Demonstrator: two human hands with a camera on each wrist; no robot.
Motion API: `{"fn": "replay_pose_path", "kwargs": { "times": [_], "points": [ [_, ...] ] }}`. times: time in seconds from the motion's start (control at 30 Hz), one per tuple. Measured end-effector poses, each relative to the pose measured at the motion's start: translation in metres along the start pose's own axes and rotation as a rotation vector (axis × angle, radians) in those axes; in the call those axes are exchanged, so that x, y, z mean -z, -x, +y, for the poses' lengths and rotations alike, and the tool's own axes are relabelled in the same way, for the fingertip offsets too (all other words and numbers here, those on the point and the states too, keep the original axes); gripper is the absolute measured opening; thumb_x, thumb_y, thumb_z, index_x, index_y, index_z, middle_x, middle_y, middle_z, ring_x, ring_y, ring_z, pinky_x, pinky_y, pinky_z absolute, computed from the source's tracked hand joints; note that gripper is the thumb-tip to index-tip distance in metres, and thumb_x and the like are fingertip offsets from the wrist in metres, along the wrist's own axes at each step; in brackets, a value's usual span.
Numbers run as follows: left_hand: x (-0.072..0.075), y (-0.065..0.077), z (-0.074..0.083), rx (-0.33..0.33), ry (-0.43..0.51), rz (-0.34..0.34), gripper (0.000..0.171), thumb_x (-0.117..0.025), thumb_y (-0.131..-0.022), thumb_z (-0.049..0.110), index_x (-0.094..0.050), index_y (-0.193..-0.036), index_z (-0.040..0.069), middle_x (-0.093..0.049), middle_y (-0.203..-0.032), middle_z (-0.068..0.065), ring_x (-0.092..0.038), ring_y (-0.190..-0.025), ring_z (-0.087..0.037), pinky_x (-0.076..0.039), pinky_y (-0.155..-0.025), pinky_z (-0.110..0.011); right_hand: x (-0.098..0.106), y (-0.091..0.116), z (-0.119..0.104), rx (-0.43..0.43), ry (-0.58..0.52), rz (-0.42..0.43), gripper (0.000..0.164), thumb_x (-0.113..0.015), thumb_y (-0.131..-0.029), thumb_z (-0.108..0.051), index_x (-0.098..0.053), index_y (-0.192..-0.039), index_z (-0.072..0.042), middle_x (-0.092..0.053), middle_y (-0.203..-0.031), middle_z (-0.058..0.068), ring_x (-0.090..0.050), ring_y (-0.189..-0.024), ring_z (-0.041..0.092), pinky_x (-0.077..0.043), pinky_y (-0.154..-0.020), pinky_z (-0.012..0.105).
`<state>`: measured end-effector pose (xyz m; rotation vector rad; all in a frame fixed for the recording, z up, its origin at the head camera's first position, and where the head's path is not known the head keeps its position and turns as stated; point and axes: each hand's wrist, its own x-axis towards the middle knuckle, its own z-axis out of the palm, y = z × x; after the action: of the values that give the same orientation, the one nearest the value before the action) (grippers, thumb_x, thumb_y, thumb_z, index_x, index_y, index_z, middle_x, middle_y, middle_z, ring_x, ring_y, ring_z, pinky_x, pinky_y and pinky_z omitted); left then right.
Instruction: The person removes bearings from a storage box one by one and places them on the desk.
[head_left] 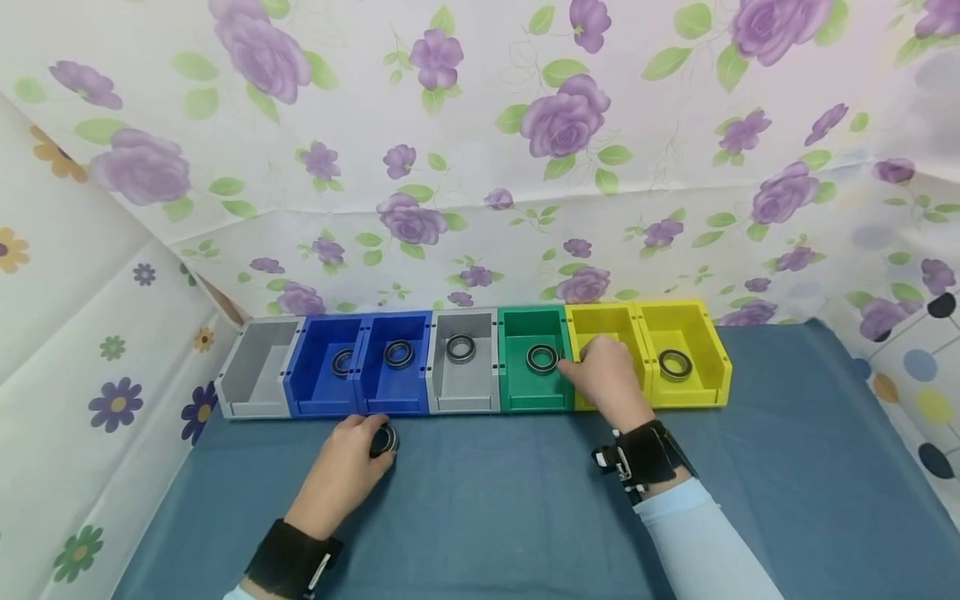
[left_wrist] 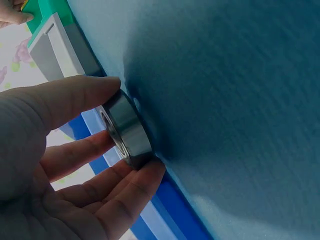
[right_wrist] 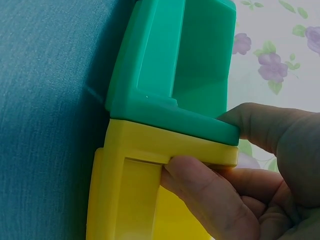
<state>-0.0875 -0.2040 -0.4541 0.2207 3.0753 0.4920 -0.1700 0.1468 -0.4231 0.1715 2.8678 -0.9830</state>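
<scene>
My left hand (head_left: 341, 468) pinches a metal ball bearing (left_wrist: 131, 131) between thumb and fingers, on edge, close to the blue cloth and just in front of the blue bins (head_left: 390, 407). My right hand (head_left: 606, 379) is at the border of the green bin (head_left: 534, 401) and the left yellow bin (head_left: 596, 318). In the right wrist view its thumb lies on the green side and its fingers on the yellow side, pinching the two adjoining walls. A bearing (head_left: 542, 358) lies in the green bin, left of that thumb.
Bins stand side by side along the back of the blue cloth (head_left: 487, 508). More bearings lie in the two blue bins, the middle grey bin (head_left: 461, 402) and the right yellow bin (head_left: 686, 396). A grey bin (head_left: 257, 408) ends the row at left. Flowered sheeting (head_left: 465, 167) hangs behind.
</scene>
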Motion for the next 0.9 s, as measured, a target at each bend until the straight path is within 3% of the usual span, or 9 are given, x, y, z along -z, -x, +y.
{"fn": "replay_pose_path", "kwargs": {
  "times": [0.47,0.63,0.73,0.9],
  "points": [
    [-0.005,-0.001,-0.002,-0.016,-0.063,-0.021,0.045,-0.072,-0.079,0.021,-0.059,-0.118,0.004,-0.057,-0.108,-0.016,-0.052,-0.101,-0.03,-0.045,-0.082,-0.046,-0.001,0.001,0.002,0.018,0.0,0.015,0.045,-0.068,-0.082,-0.036,-0.044,-0.054,-0.01,-0.032,-0.047,-0.002,-0.036,-0.039,0.014,-0.027,-0.038,0.024],
    [-0.001,0.001,-0.001,-0.014,-0.058,-0.02,0.045,-0.072,-0.08,0.023,-0.059,-0.118,0.005,-0.057,-0.109,-0.016,-0.053,-0.102,-0.03,-0.045,-0.082,-0.047,-0.002,0.0,0.002,0.024,0.001,0.02,0.046,-0.068,-0.082,-0.037,-0.044,-0.053,-0.01,-0.032,-0.046,-0.002,-0.036,-0.039,0.014,-0.026,-0.038,0.024],
    [0.008,0.0,-0.003,-0.045,-0.043,0.048,0.038,-0.069,-0.083,0.024,-0.061,-0.116,0.005,-0.059,-0.106,-0.014,-0.054,-0.099,-0.03,-0.046,-0.079,-0.047,-0.002,0.0,0.002,0.023,-0.001,0.015,0.046,-0.068,-0.082,-0.038,-0.044,-0.053,-0.01,-0.033,-0.046,-0.002,-0.037,-0.039,0.014,-0.027,-0.038,0.024],
    [0.028,-0.011,-0.015,-0.093,-0.013,0.257,0.031,-0.058,-0.09,0.016,-0.058,-0.119,0.004,-0.058,-0.11,-0.015,-0.054,-0.1,-0.032,-0.046,-0.079,-0.049,-0.001,0.001,0.001,0.008,-0.004,0.011,0.046,-0.068,-0.082,-0.038,-0.046,-0.054,-0.009,-0.034,-0.047,-0.002,-0.038,-0.039,0.015,-0.027,-0.038,0.024]
  ]
}}
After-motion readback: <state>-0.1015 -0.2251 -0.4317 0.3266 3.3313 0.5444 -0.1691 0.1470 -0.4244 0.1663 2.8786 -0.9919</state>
